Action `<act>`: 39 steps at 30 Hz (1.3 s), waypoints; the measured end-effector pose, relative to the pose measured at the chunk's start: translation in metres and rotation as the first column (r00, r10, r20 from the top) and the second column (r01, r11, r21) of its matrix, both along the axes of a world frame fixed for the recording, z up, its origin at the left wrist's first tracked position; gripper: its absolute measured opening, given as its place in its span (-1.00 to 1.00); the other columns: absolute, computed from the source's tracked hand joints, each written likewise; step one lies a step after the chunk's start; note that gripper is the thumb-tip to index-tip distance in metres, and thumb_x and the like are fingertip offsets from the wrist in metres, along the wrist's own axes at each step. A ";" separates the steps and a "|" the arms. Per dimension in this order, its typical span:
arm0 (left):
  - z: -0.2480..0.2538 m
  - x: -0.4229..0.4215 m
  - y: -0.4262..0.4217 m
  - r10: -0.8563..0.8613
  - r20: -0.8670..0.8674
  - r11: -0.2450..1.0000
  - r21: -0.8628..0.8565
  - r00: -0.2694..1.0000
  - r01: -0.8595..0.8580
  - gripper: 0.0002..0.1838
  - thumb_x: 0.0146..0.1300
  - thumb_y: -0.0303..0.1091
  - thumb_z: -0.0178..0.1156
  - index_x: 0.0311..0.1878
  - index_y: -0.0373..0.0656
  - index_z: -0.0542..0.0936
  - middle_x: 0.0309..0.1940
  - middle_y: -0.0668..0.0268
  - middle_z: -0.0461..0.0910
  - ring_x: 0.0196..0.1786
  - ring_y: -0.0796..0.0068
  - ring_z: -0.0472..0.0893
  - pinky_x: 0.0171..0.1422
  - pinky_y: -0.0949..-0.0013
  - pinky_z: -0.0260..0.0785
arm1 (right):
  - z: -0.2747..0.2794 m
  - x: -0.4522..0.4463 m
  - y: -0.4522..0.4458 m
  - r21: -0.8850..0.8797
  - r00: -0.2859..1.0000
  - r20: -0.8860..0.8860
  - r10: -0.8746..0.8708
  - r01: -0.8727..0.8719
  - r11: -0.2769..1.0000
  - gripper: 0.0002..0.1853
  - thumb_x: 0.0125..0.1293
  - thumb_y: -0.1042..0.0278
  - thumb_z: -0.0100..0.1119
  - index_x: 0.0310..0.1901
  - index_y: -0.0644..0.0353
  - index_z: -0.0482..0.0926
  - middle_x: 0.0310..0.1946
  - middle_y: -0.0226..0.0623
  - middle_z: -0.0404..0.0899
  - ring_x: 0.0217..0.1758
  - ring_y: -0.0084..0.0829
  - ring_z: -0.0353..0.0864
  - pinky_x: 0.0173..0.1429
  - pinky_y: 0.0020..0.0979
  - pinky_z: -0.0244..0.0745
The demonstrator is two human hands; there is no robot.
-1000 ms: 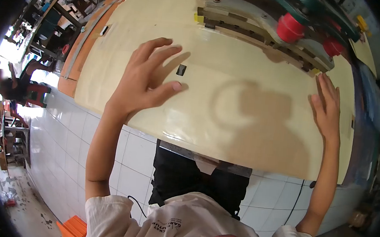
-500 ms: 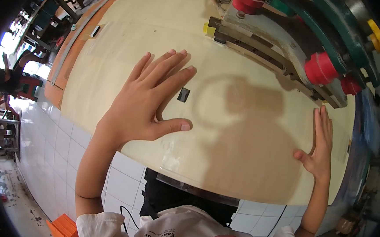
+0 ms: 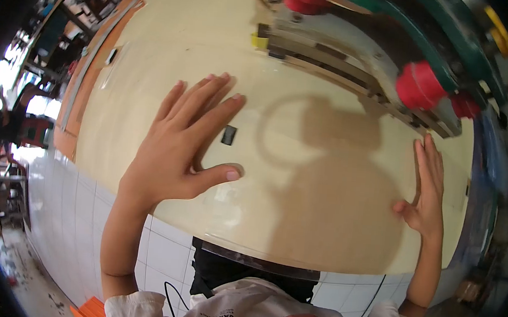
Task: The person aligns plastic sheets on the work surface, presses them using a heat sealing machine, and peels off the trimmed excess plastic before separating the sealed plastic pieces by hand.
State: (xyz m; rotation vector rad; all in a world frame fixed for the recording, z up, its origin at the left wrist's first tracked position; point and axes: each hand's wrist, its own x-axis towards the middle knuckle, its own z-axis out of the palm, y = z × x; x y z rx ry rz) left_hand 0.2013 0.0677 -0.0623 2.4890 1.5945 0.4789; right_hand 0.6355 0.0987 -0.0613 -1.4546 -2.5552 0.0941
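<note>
My left hand (image 3: 179, 135) is spread, palm down, at the left of the pale cream tabletop (image 3: 244, 211). Nothing is in it, and a small black rectangle (image 3: 228, 135) shows on the surface between its index finger and thumb. At the right side, my right hand (image 3: 427, 188) is seen edge-on with its fingers straight and the thumb apart, holding nothing. Its fingertips are near the end of a machine's metal bar (image 3: 439, 125). Whether either palm touches the tabletop, I cannot tell.
A green machine (image 3: 427, 35) with red round parts (image 3: 421, 85) stands across the far right of the table. An orange-brown board (image 3: 81, 96) with a metal strip runs along the left edge. A person (image 3: 9, 121) sits in the left background. An orange object (image 3: 90, 311) is at the lower left.
The table, machine and black rectangle have shifted slightly left in the view as the camera turned. My left hand appears slightly further left and lower; both hands keep their spread pose.
</note>
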 end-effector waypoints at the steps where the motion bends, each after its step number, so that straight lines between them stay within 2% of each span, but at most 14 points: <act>1: 0.001 0.002 0.001 -0.032 0.004 0.999 0.003 0.999 0.032 0.00 -0.03 0.35 0.26 0.38 -0.17 0.40 0.44 -0.03 0.24 0.52 -0.01 0.17 0.57 -0.13 -0.19 | 0.000 0.002 0.000 0.003 0.999 0.004 -0.032 0.032 0.999 0.30 -0.09 -0.72 0.07 0.44 0.34 0.17 0.48 0.24 0.01 0.55 0.16 0.03 0.54 0.15 -0.22; 3: 0.001 0.004 0.000 0.001 -0.014 1.000 0.012 1.000 -0.001 0.00 -0.03 0.33 0.26 0.38 -0.20 0.40 0.44 -0.06 0.23 0.52 -0.01 0.17 0.58 -0.09 -0.21 | 0.000 0.003 0.000 0.030 0.999 0.034 0.016 -0.017 0.999 0.28 -0.08 -0.69 0.11 0.44 0.34 0.18 0.47 0.26 0.01 0.54 0.18 0.03 0.54 0.15 -0.21; 5: -0.001 0.006 0.000 -0.017 -0.002 1.000 0.010 1.000 0.017 0.01 -0.03 0.33 0.26 0.37 -0.22 0.41 0.45 -0.07 0.22 0.52 -0.02 0.17 0.59 -0.07 -0.23 | 0.002 0.001 -0.002 0.042 0.998 0.059 -0.023 0.021 0.999 0.29 -0.11 -0.68 0.15 0.43 0.33 0.19 0.47 0.28 0.01 0.54 0.19 0.02 0.54 0.16 -0.19; 7: 0.000 0.009 0.000 0.004 0.031 1.000 0.029 1.000 -0.005 -0.07 -0.03 0.28 0.29 0.36 -0.13 0.44 0.42 0.00 0.27 0.49 -0.04 0.22 0.56 -0.12 -0.16 | 0.002 0.002 -0.002 0.039 0.998 0.056 0.006 -0.008 0.999 0.31 -0.16 -0.67 0.20 0.43 0.33 0.19 0.46 0.30 0.01 0.54 0.20 0.01 0.53 0.17 -0.17; 8: 0.002 0.011 0.000 0.013 0.046 1.000 0.012 0.999 -0.014 -0.07 -0.04 0.27 0.30 0.35 -0.15 0.45 0.42 -0.01 0.29 0.50 -0.03 0.21 0.57 -0.11 -0.17 | 0.002 0.002 -0.002 0.035 0.999 0.042 0.016 -0.017 0.999 0.32 -0.19 -0.66 0.24 0.43 0.33 0.19 0.46 0.33 0.00 0.54 0.22 0.01 0.53 0.17 -0.18; 23: -0.001 0.011 0.001 -0.007 0.058 0.999 0.034 0.998 0.005 -0.05 -0.02 0.24 0.29 0.34 -0.25 0.43 0.40 -0.10 0.28 0.49 -0.05 0.23 0.58 -0.07 -0.20 | 0.000 0.004 -0.004 0.076 0.999 0.032 0.038 -0.040 0.996 0.29 -0.17 -0.61 0.29 0.44 0.28 0.19 0.44 0.34 0.03 0.55 0.20 -0.02 0.54 0.18 -0.19; 27: 0.003 0.014 0.001 -0.030 0.027 0.999 -0.027 0.999 0.030 0.00 0.02 0.28 0.21 0.38 -0.33 0.37 0.44 -0.14 0.21 0.54 -0.04 0.14 0.60 -0.05 -0.29 | 0.002 0.006 -0.005 0.068 0.999 0.041 -0.002 -0.001 0.998 0.24 -0.13 -0.58 0.29 0.42 0.28 0.21 0.44 0.31 0.06 0.54 0.18 0.00 0.54 0.18 -0.17; 29: 0.004 0.017 -0.001 0.004 0.022 0.999 -0.033 1.000 -0.003 0.01 0.01 0.29 0.21 0.37 -0.34 0.37 0.43 -0.14 0.22 0.52 -0.05 0.15 0.59 -0.04 -0.26 | -0.002 0.013 -0.005 0.067 1.000 0.025 0.017 -0.018 0.998 0.20 -0.01 -0.62 0.14 0.46 0.22 0.16 0.48 0.21 0.02 0.56 0.15 -0.02 0.55 0.14 -0.18; 30: 0.003 0.018 -0.002 0.005 0.050 1.000 0.015 0.999 -0.006 -0.08 0.00 0.26 0.21 0.32 -0.25 0.46 0.41 -0.11 0.27 0.48 -0.05 0.23 0.58 -0.10 -0.21 | -0.004 0.015 -0.005 0.073 0.999 0.032 -0.022 0.019 0.997 0.20 -0.01 -0.62 0.14 0.46 0.22 0.16 0.48 0.21 0.02 0.56 0.15 -0.02 0.55 0.14 -0.18; 32: 0.001 0.019 -0.003 -0.005 0.091 1.000 0.024 0.996 0.003 -0.09 0.01 0.27 0.18 0.33 -0.24 0.46 0.41 -0.11 0.27 0.49 -0.05 0.23 0.58 -0.09 -0.21 | -0.007 0.019 -0.002 0.127 0.994 -0.111 0.000 0.015 0.992 0.05 0.14 -0.53 0.09 0.44 0.21 0.22 0.46 0.18 0.09 0.56 0.08 0.01 0.56 0.09 -0.16; 33: -0.001 0.019 -0.004 0.024 0.123 0.999 0.022 0.992 -0.027 -0.09 0.03 0.28 0.15 0.33 -0.24 0.46 0.42 -0.10 0.26 0.49 -0.05 0.23 0.58 -0.09 -0.21 | -0.008 0.022 -0.001 0.136 0.994 -0.107 -0.022 0.036 0.990 0.05 0.14 -0.53 0.09 0.44 0.21 0.22 0.46 0.18 0.09 0.56 0.08 0.01 0.56 0.09 -0.16; 36: -0.004 0.020 -0.005 0.010 0.169 1.000 0.025 0.986 -0.015 -0.13 0.13 0.28 0.05 0.35 -0.24 0.44 0.43 -0.10 0.24 0.50 -0.04 0.21 0.59 -0.11 -0.23 | -0.011 0.026 0.004 0.137 0.963 -0.193 -0.189 0.217 0.966 -0.09 0.29 -0.42 -0.01 0.39 0.28 0.29 0.44 0.20 0.14 0.55 0.01 0.05 0.57 0.02 -0.12; 37: -0.003 0.020 -0.007 0.011 0.180 1.000 0.026 0.984 -0.015 -0.14 0.15 0.27 0.04 0.35 -0.24 0.43 0.43 -0.09 0.24 0.50 -0.04 0.21 0.59 -0.11 -0.23 | -0.012 0.031 0.006 0.143 0.961 -0.197 -0.194 0.224 0.964 -0.09 0.29 -0.42 -0.01 0.39 0.28 0.29 0.44 0.20 0.14 0.55 0.01 0.05 0.57 0.02 -0.12; 39: 0.000 0.022 -0.009 0.007 0.212 1.000 0.018 0.977 -0.011 -0.17 0.19 0.24 0.01 0.35 -0.25 0.42 0.44 -0.08 0.23 0.51 -0.03 0.19 0.59 -0.11 -0.26 | -0.015 0.041 0.013 0.135 0.909 -0.266 -0.320 0.364 0.922 -0.13 0.33 -0.39 -0.07 0.36 0.30 0.34 0.44 0.18 0.15 0.55 0.01 0.06 0.56 0.06 -0.12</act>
